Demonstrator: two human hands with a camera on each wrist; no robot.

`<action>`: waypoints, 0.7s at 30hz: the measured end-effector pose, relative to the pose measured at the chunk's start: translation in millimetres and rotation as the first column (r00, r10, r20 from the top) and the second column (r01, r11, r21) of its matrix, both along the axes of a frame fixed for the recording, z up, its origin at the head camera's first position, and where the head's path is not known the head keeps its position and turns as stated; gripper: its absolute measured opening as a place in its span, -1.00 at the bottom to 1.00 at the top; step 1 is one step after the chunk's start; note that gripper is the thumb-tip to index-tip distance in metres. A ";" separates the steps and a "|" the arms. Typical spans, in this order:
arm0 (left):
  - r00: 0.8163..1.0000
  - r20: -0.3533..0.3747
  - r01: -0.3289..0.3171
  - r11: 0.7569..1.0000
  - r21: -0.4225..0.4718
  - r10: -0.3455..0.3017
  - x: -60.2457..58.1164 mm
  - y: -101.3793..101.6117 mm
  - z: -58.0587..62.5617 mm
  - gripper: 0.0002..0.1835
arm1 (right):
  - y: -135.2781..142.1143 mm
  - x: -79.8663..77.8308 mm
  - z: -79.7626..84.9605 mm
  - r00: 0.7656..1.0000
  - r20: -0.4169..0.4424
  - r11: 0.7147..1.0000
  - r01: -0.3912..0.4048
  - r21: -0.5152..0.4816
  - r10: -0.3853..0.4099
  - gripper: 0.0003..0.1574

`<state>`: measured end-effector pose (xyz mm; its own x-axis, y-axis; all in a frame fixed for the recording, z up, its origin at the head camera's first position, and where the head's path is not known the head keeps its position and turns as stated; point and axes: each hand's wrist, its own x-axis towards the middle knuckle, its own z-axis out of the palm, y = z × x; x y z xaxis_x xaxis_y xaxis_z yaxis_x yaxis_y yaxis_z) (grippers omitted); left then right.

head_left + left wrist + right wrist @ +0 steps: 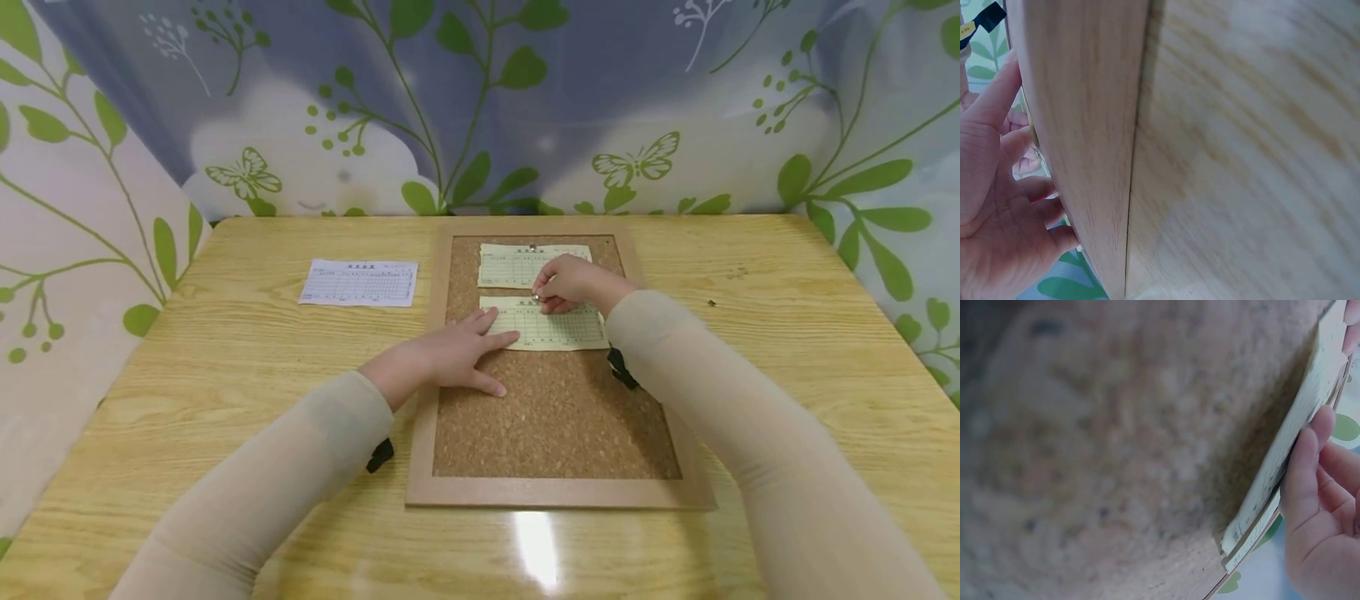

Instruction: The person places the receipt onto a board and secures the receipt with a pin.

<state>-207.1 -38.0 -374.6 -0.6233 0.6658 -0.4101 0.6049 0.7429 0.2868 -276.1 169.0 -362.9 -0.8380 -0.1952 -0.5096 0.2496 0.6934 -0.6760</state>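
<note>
Pale sleeves (262,479) above cork board (555,425)

Lower yellow slip (562,330) touched at its left edge by left hand (461,354), fingers spread, nothing gripped. Small metallic pin (536,296) pinched by right hand (568,282) at slip's top. Upper yellow slip (506,268) partly covered by right hand. White slip (360,283) seen beyond left hand, leftward.

A small desk nook, walled in at the far, left and right sides by a backdrop (487,108) printed with green leaves, berries and butterflies; whether it stands in a home or an office cannot be told. The wood-grain worktop (225,350) carries a framed cork board (555,425) and, to its left, a printed form (358,283), all office-like stationery.
</note>
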 end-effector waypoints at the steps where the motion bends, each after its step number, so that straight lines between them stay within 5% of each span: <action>1: 1.000 0.000 0.001 1.000 0.001 -0.001 -0.1 0.0 -0.1 -0.11 | -0.2 -0.1 -0.3 1.000 0.001 1.000 0.002 0.001 -0.002 -0.81; 12: 1.000 0.001 0.001 1.000 0.003 -0.001 -0.5 -0.9 -0.7 -0.11 | -1.8 -1.3 0.0 1.000 0.015 1.000 0.003 0.007 -0.003 -0.82; 21: 1.000 0.005 0.002 1.000 0.003 -0.002 -1.2 -0.4 -0.4 -0.10 | -5.6 1.7 5.1 0.997 -0.036 0.991 -0.058 0.119 0.063 -0.82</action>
